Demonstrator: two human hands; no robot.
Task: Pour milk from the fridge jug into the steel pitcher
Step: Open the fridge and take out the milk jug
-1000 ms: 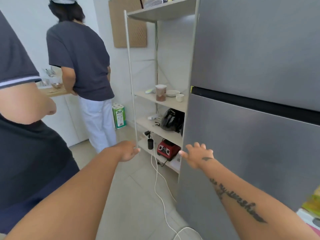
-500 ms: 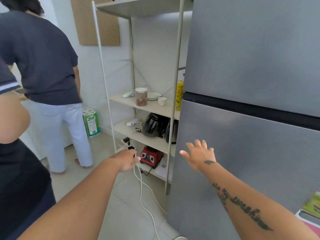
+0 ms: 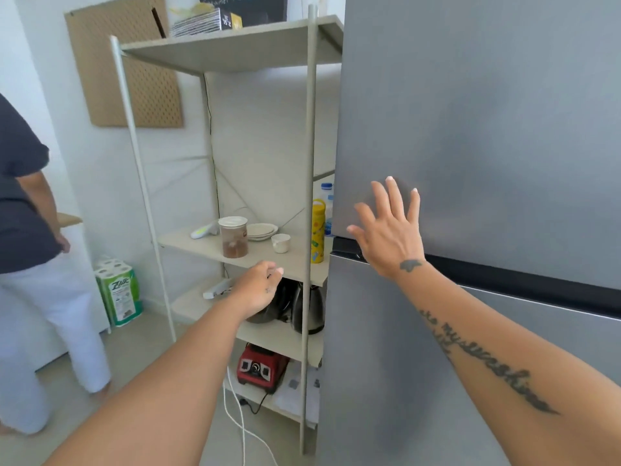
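A tall grey steel fridge (image 3: 487, 129) fills the right side, both doors closed, with a dark gap between the upper and lower door. My right hand (image 3: 389, 230) is raised with fingers spread, in front of the upper door's left edge, just above that gap. My left hand (image 3: 258, 287) hangs lower and to the left, fingers loosely curled and holding nothing, in front of the shelf unit. Neither the milk jug nor the steel pitcher is in view.
A beige open shelf unit (image 3: 235, 253) stands left of the fridge with a jar (image 3: 233, 237), bowls, a yellow bottle (image 3: 317, 235), dark kettles (image 3: 307, 307) and a red appliance (image 3: 260, 368). White cables trail on the floor. Another person (image 3: 30, 264) stands at far left.
I have come closer to the fridge. My right hand has risen from the lower door to the upper door's edge. My left hand has also lifted, toward the shelf.
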